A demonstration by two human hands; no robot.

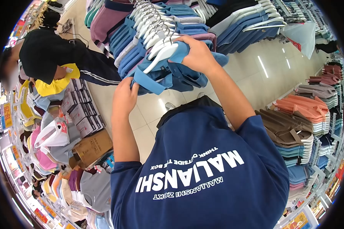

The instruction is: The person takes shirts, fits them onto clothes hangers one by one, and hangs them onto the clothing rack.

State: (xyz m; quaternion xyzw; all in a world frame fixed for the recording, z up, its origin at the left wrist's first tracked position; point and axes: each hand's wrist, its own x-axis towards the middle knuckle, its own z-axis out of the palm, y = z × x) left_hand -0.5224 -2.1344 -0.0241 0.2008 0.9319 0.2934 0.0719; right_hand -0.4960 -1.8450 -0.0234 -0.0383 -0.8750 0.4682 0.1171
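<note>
A blue collared shirt (151,81) hangs on a white hanger (161,55) at the front end of a packed rack. My left hand (126,93) is closed on the shirt's shoulder at its left side. On the other side, my right hand (195,53) grips the shirt near the collar, beside the hanger's hook. Part of the fingers of both hands is hidden by the cloth. Behind this shirt, more blue and mauve shirts (122,42) hang close together on white hangers.
At the left, a person in black (46,53) holds a yellow garment (59,82). Below are stacked boxes (80,107) and a cardboard box (92,147). Racks of brown and orange clothes (302,107) stand at the right. A clear plastic bag (304,36) hangs at the upper right.
</note>
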